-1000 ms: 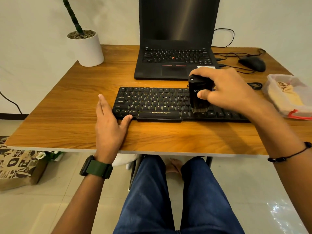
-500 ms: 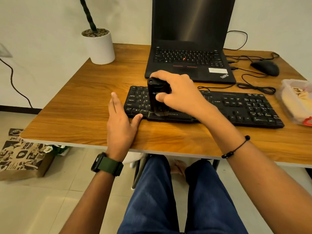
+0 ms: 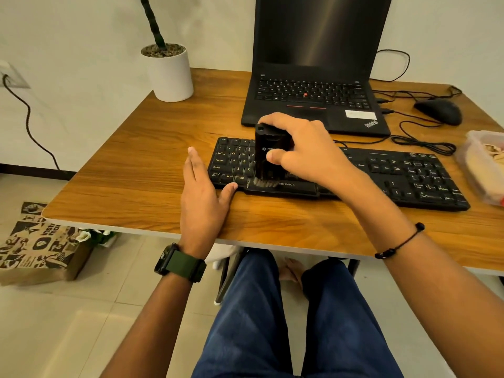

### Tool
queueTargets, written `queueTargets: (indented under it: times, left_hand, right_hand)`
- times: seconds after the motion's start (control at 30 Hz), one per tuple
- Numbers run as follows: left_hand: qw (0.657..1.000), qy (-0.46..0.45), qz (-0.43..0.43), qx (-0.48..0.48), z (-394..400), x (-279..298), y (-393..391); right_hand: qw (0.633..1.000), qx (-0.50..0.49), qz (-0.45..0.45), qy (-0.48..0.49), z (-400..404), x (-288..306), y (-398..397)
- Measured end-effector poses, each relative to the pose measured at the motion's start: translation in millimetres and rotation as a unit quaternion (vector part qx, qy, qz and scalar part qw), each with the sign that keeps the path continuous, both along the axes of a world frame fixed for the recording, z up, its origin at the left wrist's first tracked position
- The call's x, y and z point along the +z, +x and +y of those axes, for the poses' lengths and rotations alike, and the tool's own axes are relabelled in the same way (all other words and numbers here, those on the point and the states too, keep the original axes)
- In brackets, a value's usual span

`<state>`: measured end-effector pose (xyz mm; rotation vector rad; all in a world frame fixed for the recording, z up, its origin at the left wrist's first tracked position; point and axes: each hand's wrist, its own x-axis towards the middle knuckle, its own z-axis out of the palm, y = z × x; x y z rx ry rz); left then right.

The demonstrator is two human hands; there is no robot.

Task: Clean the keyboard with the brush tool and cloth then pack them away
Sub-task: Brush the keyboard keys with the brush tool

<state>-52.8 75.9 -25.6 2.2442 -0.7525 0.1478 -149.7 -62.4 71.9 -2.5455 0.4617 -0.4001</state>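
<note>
A black keyboard (image 3: 403, 173) lies across the wooden table (image 3: 141, 165). My right hand (image 3: 305, 151) grips a black brush tool (image 3: 268, 148) upright, its grey bristles pressed on the bottom key row at the keyboard's left part. My left hand (image 3: 203, 197) lies flat on the table, fingers together, its thumb against the keyboard's left front corner. A beige cloth (image 3: 491, 156) sits in a clear plastic container (image 3: 474, 170) at the right edge.
A black laptop (image 3: 316, 85) stands open behind the keyboard. A black mouse (image 3: 439, 111) with cables lies at the back right. A white plant pot (image 3: 170, 72) is at the back left. A printed paper bag (image 3: 38, 246) stands on the floor, left.
My right hand swept the brush tool from the keyboard's middle to its left part. My left hand stayed at the keyboard's left corner. The camera view shifted left.
</note>
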Motion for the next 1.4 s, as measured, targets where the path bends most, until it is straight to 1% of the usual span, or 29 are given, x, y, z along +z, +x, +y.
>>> queueTargets:
  times: [0.2,0.3,0.43,0.6,0.73,0.87,1.03,1.1,1.17,1.4]
  left_hand:
    - [1.0,0.003,0.009,-0.001,0.2,2.2,-0.9]
    - [1.0,0.001,0.011,-0.001,0.3,2.9,-1.2]
    - [1.0,-0.003,0.007,-0.004,1.3,3.1,-2.3]
    - [1.0,0.0,-0.007,-0.015,3.4,3.4,-3.9]
    - [1.0,0.002,-0.007,-0.022,3.9,4.0,-4.8]
    - [1.0,0.008,-0.008,-0.021,3.5,4.2,-5.0]
    - [1.0,0.0,-0.011,-0.016,3.9,3.3,-5.1]
    - [1.0,-0.004,-0.011,-0.015,3.6,3.0,-4.9]
    - [1.0,-0.005,-0.01,-0.015,3.7,2.2,-4.0]
    - [1.0,-0.011,-0.006,-0.017,3.8,-0.1,-3.0]
  right_hand:
    - [0.991,-0.037,0.086,-0.097,-20.2,16.4,-25.2]
    - [0.987,-0.054,0.086,-0.122,-21.7,19.9,-23.6]
    - [0.988,-0.028,0.076,-0.134,-5.8,12.6,-6.7]
    - [0.994,0.002,0.03,-0.103,16.3,5.1,24.4]
    - [0.995,0.01,0.015,-0.094,26.2,-2.1,45.5]
    - [0.998,0.014,-0.002,-0.065,32.2,-2.8,58.8]
    - [0.996,-0.005,-0.073,0.046,35.3,-2.9,60.5]
    - [0.995,-0.003,-0.07,0.064,34.5,-5.8,58.1]
    - [0.997,0.004,-0.051,0.051,33.0,-6.4,53.9]
    - [0.998,0.017,0.044,-0.052,21.1,10.3,37.7]
